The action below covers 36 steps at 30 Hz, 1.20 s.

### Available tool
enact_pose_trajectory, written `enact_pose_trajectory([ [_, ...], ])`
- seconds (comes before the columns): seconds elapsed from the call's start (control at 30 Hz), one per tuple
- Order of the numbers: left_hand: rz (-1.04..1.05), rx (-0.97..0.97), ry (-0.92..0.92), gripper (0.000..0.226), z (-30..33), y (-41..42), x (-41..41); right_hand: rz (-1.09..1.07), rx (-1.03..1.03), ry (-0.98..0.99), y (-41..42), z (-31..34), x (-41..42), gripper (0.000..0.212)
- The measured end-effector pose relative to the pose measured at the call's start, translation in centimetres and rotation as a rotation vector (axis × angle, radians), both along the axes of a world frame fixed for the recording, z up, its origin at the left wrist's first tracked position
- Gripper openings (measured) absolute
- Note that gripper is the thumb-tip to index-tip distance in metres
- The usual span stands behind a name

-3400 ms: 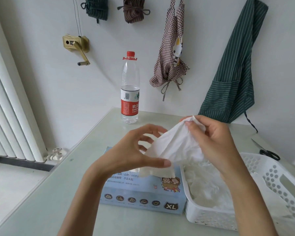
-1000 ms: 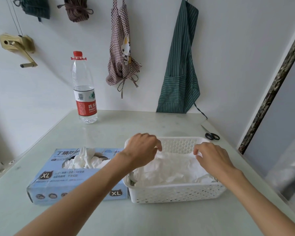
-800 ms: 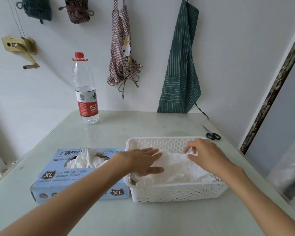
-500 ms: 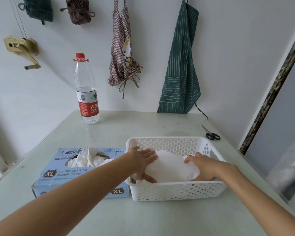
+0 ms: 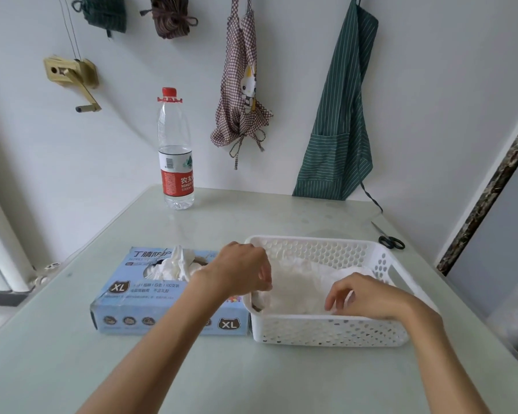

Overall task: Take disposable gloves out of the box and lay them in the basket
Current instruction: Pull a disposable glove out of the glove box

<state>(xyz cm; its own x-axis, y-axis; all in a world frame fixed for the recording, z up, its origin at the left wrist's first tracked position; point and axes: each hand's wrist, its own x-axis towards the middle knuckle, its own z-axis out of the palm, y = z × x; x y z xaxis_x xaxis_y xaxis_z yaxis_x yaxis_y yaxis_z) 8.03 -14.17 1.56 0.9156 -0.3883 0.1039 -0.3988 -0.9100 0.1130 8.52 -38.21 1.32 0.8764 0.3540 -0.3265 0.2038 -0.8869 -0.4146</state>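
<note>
A light blue glove box [image 5: 150,306] marked XL lies on the table, with white gloves [image 5: 177,265] bunched out of its top slot. Touching its right end stands a white perforated basket [image 5: 326,328] with a flat pile of white gloves [image 5: 299,289] inside. My left hand [image 5: 240,271] hovers over the basket's left rim, fingers loosely curled, holding nothing. My right hand [image 5: 362,297] is above the near right part of the basket, fingers hanging loosely over the pile, also holding nothing.
A water bottle [image 5: 175,153] with a red cap stands at the back of the table. Black scissors [image 5: 389,240] lie at the right edge. Two aprons [image 5: 338,121] hang on the wall behind. A radiator is at the far left.
Both hands pressed the glove flat into the basket half a second ago. They have now lifted off the pile, the left one drawing back toward the box.
</note>
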Motion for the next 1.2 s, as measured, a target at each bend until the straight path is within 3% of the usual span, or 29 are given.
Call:
enact_pose_trajectory([
  [0.17, 0.061, -0.283, -0.093, 0.019, 1.4, 3.0, -1.2, -0.072, -0.004, -0.107, 1.3, 2.3, -0.1, 0.004],
  [0.3, 0.323, -0.396, -0.191, 0.020, 1.3, 8.6, -3.6, -0.035, 0.146, -0.294, 4.8, 3.0, -1.6, 0.010],
  [0.37, 0.511, -0.340, -0.106, 0.032, 0.9, 11.9, -4.2, -0.011, 0.204, -0.378, 7.9, 2.4, -2.2, 0.008],
  [0.5, 0.718, -0.238, 0.293, 0.065, -0.5, 16.5, -4.6, 0.050, 0.292, -0.483, 14.4, 1.4, -2.7, 0.012],
  [0.63, 0.752, -0.255, 0.392, 0.067, -1.4, 16.9, -4.5, 0.135, 0.115, -0.483, 17.5, 0.6, -2.2, 0.028],
  [0.73, 0.776, -0.279, 0.393, 0.067, -1.5, 16.8, -4.5, 0.123, 0.060, -0.520, 18.3, 0.5, -2.0, 0.019],
  [0.83, 0.730, -0.263, 0.354, 0.080, -0.9, 16.6, -4.8, 0.085, 0.145, -0.524, 18.2, 0.8, -1.9, 0.013],
  [0.97, 0.471, -0.252, 0.353, 0.114, -0.1, 15.0, -5.0, 0.099, 0.281, -0.502, 17.2, 1.3, -1.4, 0.008],
  [1.0, 0.444, -0.240, 0.348, 0.114, -0.3, 14.7, -4.9, 0.084, 0.361, -0.520, 16.9, 1.3, -1.2, 0.007],
  [1.1, 0.448, -0.152, 0.286, 0.084, -1.1, 14.2, -4.4, 0.007, 0.608, -0.588, 16.5, 1.2, -1.0, 0.007],
  [1.2, 0.444, -0.159, 0.279, 0.082, -1.1, 14.1, -4.3, 0.006, 0.725, -0.516, 16.8, 1.3, -1.2, 0.007],
])
